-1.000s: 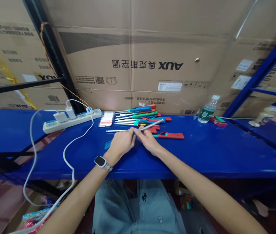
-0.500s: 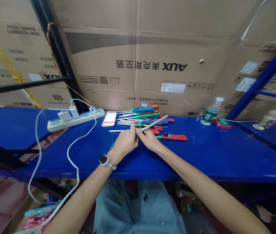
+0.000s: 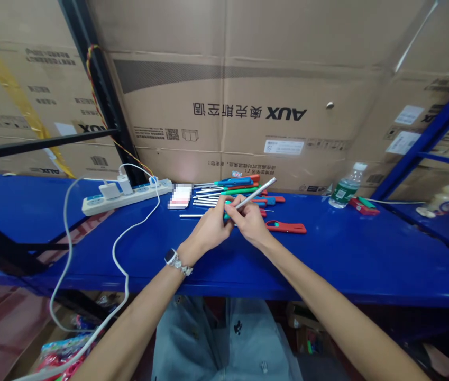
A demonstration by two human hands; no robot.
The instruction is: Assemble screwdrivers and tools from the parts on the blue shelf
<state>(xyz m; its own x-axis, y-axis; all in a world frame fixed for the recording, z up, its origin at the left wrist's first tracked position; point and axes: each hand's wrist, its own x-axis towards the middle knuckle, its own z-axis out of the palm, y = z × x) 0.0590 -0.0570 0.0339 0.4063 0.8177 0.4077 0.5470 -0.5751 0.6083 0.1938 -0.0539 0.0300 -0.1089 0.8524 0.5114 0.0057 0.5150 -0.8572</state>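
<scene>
My left hand (image 3: 213, 225) and my right hand (image 3: 251, 221) meet over the front of the blue shelf, both closed on one long-necked lighter. Its silver tube (image 3: 262, 189) slants up to the right out of my right hand. A bit of green shows between my fingers; the rest of its handle is hidden. Behind my hands lies a pile of similar lighters (image 3: 240, 181) with blue, red and green handles, most tubes pointing left. A red-handled lighter (image 3: 290, 228) lies apart, just right of my right hand.
A white power strip (image 3: 129, 197) with plugs and a looping white cable (image 3: 118, 248) is at the left. Beside it lies a white card (image 3: 182, 194). A water bottle (image 3: 345, 188) and a small red box (image 3: 365, 206) stand right. Cardboard boxes (image 3: 168, 79) wall the back.
The tube has risen slightly, and more green shows between my fingers. My right hand's grip has shifted up around the tube's base. The camera view has moved a little.
</scene>
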